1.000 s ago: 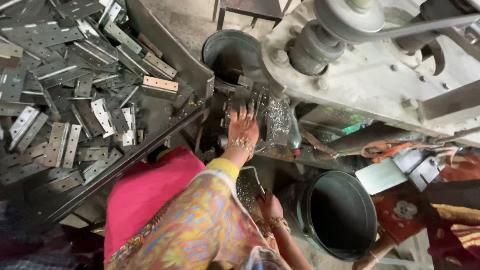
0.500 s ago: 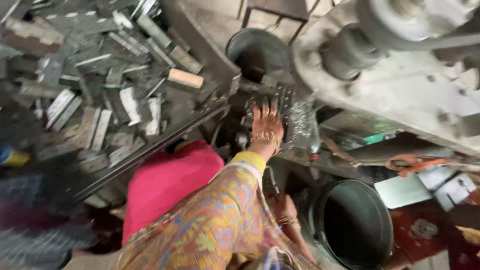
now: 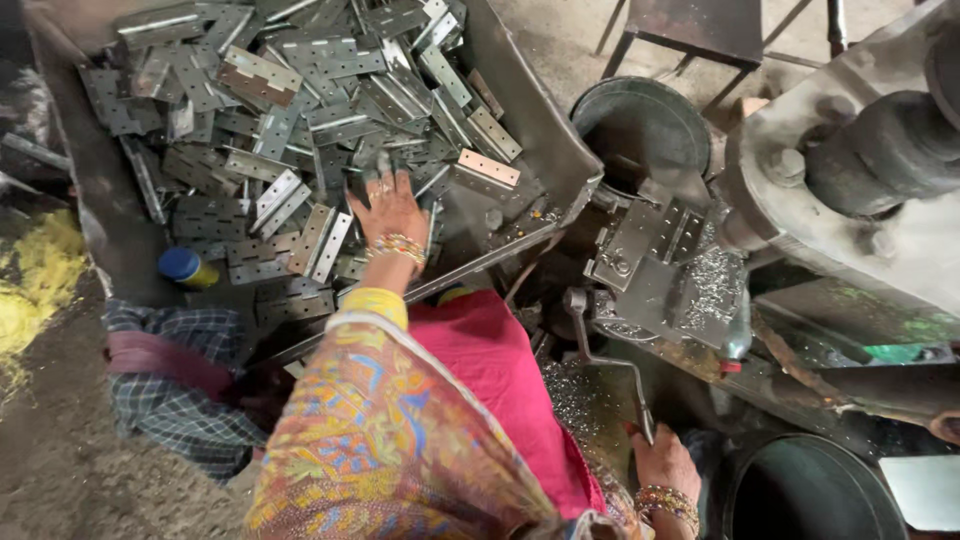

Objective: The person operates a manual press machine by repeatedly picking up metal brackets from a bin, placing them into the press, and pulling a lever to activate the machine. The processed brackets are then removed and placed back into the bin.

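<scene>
Left hand [image 3: 388,210] lay spread, palm down, on piled hinges [image 3: 270,110]; right hand [image 3: 662,462] gripped crank handle [image 3: 610,365].

We see a dusty grey concrete floor [image 3: 560,40] at the top, where the dark metal legs of a stool [image 3: 700,25] stand. At the left lies bare gritty ground [image 3: 60,470] with a patch of yellow powder [image 3: 35,275]. The light is dim, flat daylight.
</scene>
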